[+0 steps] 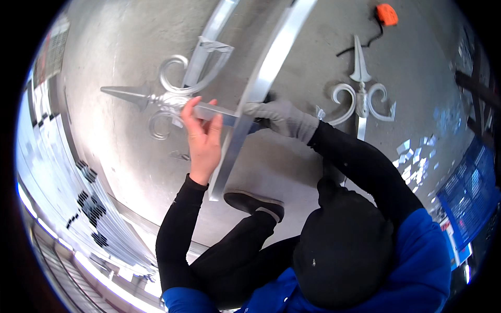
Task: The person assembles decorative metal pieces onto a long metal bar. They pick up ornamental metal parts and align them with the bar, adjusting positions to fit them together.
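My left hand (pixel 202 136), bare, is closed around a short silver square tube (pixel 225 116), thumb on the near side and fingers beyond. A silver spearhead ornament with curled scrolls (pixel 169 98) sits at this tube's left end and points left. A long silver metal bar (pixel 269 65) crosses the tube, slanting from upper right to lower left. My right hand (pixel 284 119), in a grey glove, grips the bar where the two cross; some of its fingers are hidden. The tube's right end runs beneath the bar toward the glove.
Another spearhead ornament with scrolls (pixel 361 96) lies to the right on the grey floor (pixel 133 47). An orange tape measure (pixel 386 14) is at the far right. Small shiny pieces (pixel 415 159) are scattered near a blue mesh crate (pixel 469 190). Another silver bar (pixel 209 39) lies behind the left ornament. A dark shoe (pixel 254 202) is below.
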The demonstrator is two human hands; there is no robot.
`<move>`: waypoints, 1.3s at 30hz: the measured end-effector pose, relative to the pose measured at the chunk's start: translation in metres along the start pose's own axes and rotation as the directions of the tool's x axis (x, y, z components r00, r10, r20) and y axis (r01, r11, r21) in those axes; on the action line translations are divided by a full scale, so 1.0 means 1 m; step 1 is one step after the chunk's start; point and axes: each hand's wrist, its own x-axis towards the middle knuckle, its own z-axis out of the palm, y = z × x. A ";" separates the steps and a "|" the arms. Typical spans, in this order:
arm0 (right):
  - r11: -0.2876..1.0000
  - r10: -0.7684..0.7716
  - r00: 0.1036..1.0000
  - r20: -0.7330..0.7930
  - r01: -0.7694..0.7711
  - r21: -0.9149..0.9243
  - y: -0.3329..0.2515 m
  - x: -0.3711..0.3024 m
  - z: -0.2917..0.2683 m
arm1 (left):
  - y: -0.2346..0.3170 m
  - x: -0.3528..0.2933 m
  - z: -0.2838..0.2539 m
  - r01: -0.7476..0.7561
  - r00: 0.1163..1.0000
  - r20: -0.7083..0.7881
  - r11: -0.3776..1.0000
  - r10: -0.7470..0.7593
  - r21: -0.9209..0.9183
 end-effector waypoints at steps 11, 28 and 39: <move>0.991 0.009 0.947 0.320 0.035 -0.132 -0.021 -0.010 -0.035 | 0.071 0.011 -0.107 -0.024 0.953 -0.301 0.998 0.042 0.065; 0.975 -0.020 0.980 0.196 0.063 -0.213 -0.006 -0.019 -0.050 | 0.057 0.013 -0.061 0.142 0.987 0.088 0.987 -0.135 -0.071; 0.801 0.098 0.993 0.064 -0.040 -0.598 -0.033 -0.017 -0.026 | 0.028 0.013 -0.049 0.174 0.984 0.070 0.973 -0.165 -0.152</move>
